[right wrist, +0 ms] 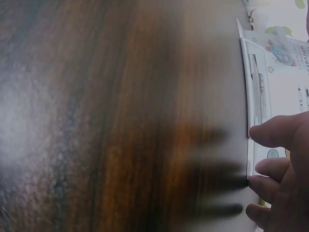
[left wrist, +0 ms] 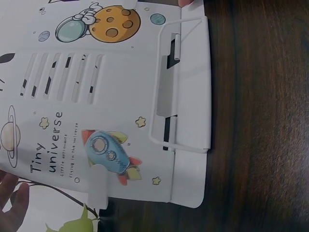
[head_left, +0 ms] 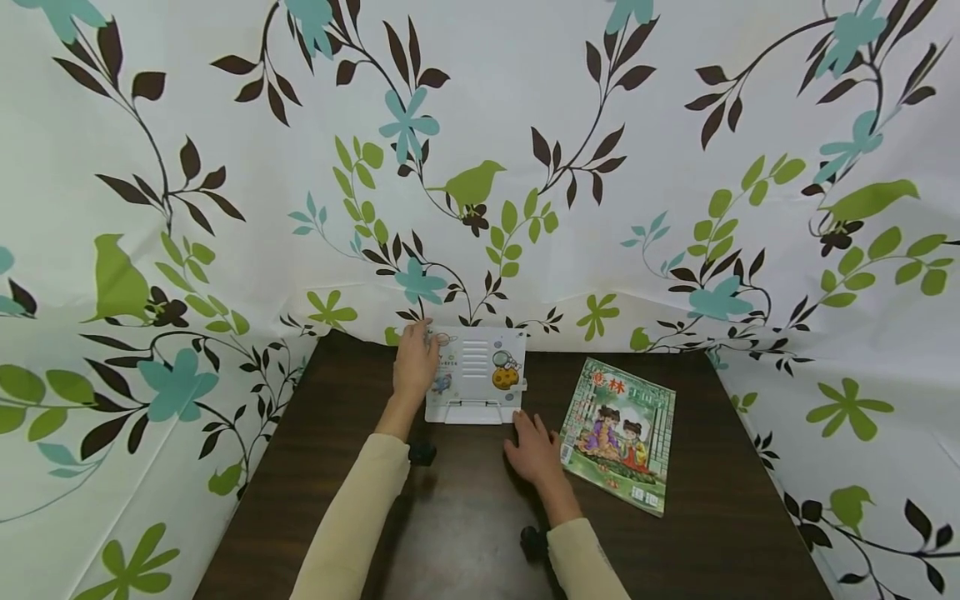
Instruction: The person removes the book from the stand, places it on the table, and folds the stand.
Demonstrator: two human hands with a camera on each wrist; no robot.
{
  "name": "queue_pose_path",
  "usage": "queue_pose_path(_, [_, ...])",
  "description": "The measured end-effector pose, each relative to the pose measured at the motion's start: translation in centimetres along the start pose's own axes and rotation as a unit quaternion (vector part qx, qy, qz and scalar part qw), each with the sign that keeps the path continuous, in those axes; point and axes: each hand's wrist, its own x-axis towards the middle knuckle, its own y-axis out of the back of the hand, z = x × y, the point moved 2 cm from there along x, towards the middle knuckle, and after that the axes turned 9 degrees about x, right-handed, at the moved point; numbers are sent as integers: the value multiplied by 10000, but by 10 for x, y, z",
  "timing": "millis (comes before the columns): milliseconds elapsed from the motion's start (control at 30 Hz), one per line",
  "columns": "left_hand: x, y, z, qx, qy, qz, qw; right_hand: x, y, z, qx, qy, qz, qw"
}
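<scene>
A white book stand (head_left: 476, 367) with space cartoons, slots and a wire page holder leans near the back edge of the table. My left hand (head_left: 417, 362) holds its upper left side; in the left wrist view, curled fingers (left wrist: 14, 200) show at that edge, their contact partly hidden. At the stand's lower right corner is my right hand (head_left: 534, 450). Its thumb and relaxed fingers touch the front ledge (right wrist: 250, 96) in the right wrist view. The stand's printed face (left wrist: 120, 72) fills much of the left wrist view.
A magazine (head_left: 621, 437) with a green illustrated cover lies tilted on the dark wooden table (head_left: 720, 500), just right of my right hand. Behind the table hangs a white cloth (head_left: 480, 75) patterned with leaves and birds, which also covers both sides.
</scene>
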Motion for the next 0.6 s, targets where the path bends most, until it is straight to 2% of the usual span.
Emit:
queue_pose_path(200, [-1,-1,-4,-555,150,320,9978,0,-5,0,-436,-2,-65,9990])
queue_pose_path(333, [2,-2,-6,-863,88,462,9952,-1,-7,-2,-469,-41,-10,9989])
queue_pose_path(467, [5,-4,-10,-1141,120,419,9925,-3,-8,-4,-422,-87,17,9991])
queue_pose_path(600, [4,-6,-16,-1293,430,296,9902,-3,-10,-6,-435,-78,1,9990])
